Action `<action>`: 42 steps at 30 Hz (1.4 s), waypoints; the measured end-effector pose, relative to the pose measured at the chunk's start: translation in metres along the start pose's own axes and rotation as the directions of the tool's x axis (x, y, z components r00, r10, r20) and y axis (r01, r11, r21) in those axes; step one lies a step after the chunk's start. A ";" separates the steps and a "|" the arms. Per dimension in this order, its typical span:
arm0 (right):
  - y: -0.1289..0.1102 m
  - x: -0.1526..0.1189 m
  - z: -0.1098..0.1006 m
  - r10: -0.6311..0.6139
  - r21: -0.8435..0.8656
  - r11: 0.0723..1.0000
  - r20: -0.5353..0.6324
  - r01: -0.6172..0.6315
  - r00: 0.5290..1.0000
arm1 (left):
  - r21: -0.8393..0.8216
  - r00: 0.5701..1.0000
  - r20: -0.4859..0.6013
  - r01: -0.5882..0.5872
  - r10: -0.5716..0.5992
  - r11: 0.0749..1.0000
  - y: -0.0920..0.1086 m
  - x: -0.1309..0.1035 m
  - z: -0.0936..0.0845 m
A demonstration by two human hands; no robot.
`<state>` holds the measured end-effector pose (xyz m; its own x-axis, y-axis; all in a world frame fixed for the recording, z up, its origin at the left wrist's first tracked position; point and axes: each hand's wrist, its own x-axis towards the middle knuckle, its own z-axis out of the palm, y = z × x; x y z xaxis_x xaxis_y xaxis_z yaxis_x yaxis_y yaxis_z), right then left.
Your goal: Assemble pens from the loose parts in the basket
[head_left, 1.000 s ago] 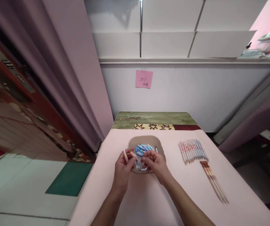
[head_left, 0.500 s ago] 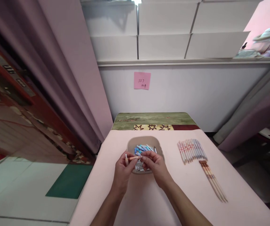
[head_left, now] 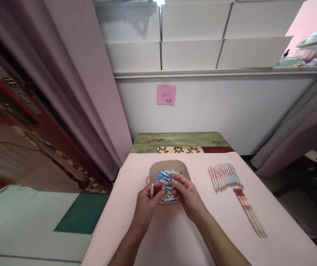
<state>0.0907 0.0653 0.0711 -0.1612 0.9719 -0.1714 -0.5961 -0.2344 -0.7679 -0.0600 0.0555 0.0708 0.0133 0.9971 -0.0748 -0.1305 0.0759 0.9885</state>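
Both hands are over a beige basin (head_left: 154, 170) that holds several blue and white pen parts (head_left: 164, 176). My left hand (head_left: 145, 201) is closed on a pale pen part (head_left: 151, 191), which sticks up between its fingers. At its thumb and fingertip shows a small orange piece (head_left: 164, 186). My right hand (head_left: 186, 194) pinches a small whitish piece (head_left: 173, 183), too small to name. The two hands' fingertips are a short way apart.
To the right on the pink-covered table (head_left: 125, 207) lies a row of pens (head_left: 224, 177) with red and grey-blue patterns. Below it are several brown-topped cream pens (head_left: 249, 212). A pink note (head_left: 166, 95) is stuck on the wall behind.
The fingertips, which were together on an orange and cream pen part, have parted. My right hand has moved slightly right with a small piece, and my left hand has lowered a little.
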 end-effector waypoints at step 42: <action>-0.015 -0.017 0.014 -0.658 -0.866 0.120 0.297 0.485 0.692 | -0.099 1.000 -0.027 0.013 -0.016 0.995 -0.003 -0.004 0.020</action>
<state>0.0920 0.0518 0.0942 0.0469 0.8207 0.5694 0.5317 0.4621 -0.7098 -0.0399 0.0515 0.0712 -0.0116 0.9955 -0.0938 -0.2279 0.0887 0.9696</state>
